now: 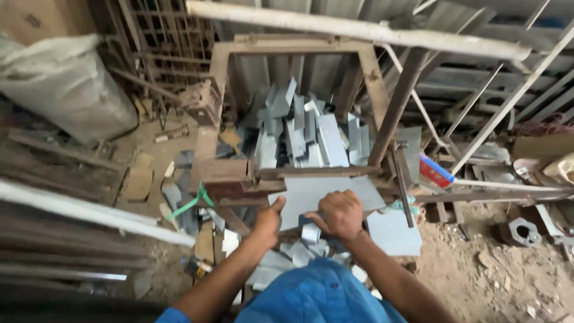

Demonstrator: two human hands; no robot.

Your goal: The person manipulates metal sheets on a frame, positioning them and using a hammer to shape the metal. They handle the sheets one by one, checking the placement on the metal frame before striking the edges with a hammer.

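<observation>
Steadying a grey metal sheet [311,194] on the rusty shear frame [230,173], the left hand [269,218] curls at its near edge, thumb up. The right hand [341,214] closes over the sheet's front, fingers folded down. Behind the frame, many cut grey pieces [305,134] are already heaped; this sheet looks uncut.
</observation>
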